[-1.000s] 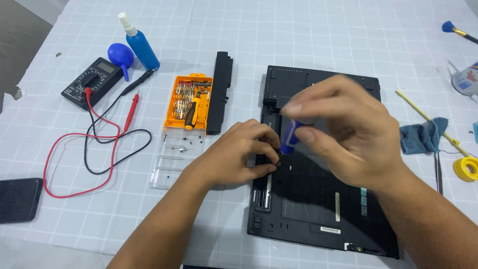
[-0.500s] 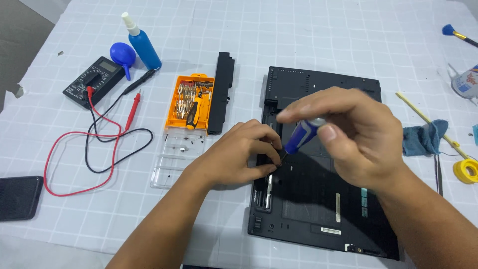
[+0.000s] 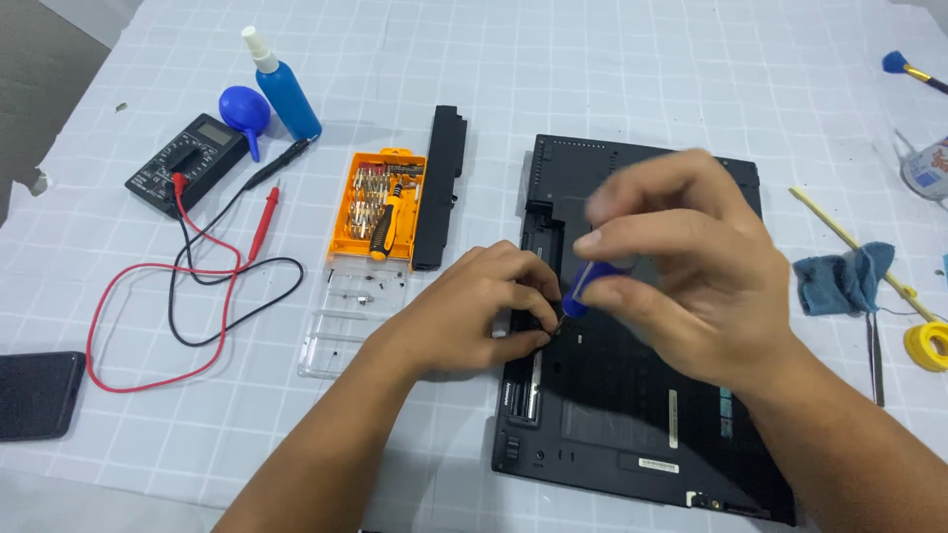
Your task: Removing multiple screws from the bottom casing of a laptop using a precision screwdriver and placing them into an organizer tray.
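A black laptop (image 3: 632,444) lies upside down on the gridded white mat. My right hand (image 3: 681,276) holds a small blue-handled screwdriver (image 3: 585,286) upright over the laptop's left side, fingers pinched around its handle. My left hand (image 3: 474,316) rests on the laptop's left edge, fingertips curled beside the screwdriver tip. Whether the fingers pinch something small there is too hidden to tell. The laptop's long black battery (image 3: 441,188) lies apart on the mat to the left.
An orange screwdriver-bit case (image 3: 380,202) and its clear lid (image 3: 351,321) sit left of the battery. Farther left are a multimeter (image 3: 186,163) with red and black leads, a blue spray bottle (image 3: 284,89), a blue blower. A dark phone (image 3: 38,395) lies bottom left; blue cloth (image 3: 839,281), yellow tape right.
My right hand has shifted slightly up and right while turning the screwdriver, its fingers repositioned on the handle. My left hand stays on the laptop edge.
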